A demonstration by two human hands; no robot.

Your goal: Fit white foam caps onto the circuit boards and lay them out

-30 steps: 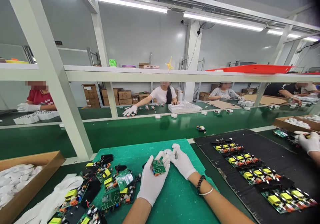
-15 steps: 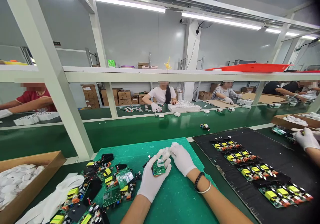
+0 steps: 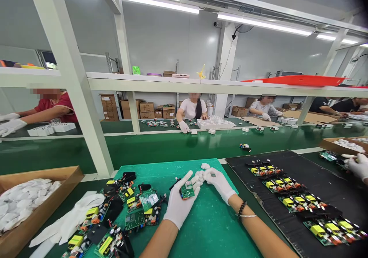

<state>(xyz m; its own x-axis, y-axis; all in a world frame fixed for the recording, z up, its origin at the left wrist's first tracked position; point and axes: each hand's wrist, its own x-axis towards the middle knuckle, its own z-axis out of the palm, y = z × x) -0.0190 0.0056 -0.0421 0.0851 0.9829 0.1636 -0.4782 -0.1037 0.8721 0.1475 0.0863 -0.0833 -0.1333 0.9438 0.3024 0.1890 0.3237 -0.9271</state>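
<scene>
My left hand (image 3: 179, 204), in a white glove, holds a small green circuit board (image 3: 187, 190) with a white label above the green mat (image 3: 212, 219). Just to its right, my right hand (image 3: 220, 183), also gloved, has its fingers bent together at small white pieces (image 3: 199, 176); whether it pinches one is too small to tell. Another white piece (image 3: 205, 166) lies on the mat beyond the fingers. Left of my left hand is a pile of circuit boards (image 3: 135, 219) with yellow parts.
An open box of white pieces (image 3: 71, 173) and spare white gloves (image 3: 69, 219) are at the left. Rows of boards lie on a black sheet (image 3: 258, 189) at the right. Past the green conveyor (image 3: 172, 148), several people work; another person's gloved hand (image 3: 358, 166) shows at the right edge.
My right hand has shifted right, a little away from my left hand, and a white piece now shows on the mat. The view has turned slightly left. My left hand still holds the board.
</scene>
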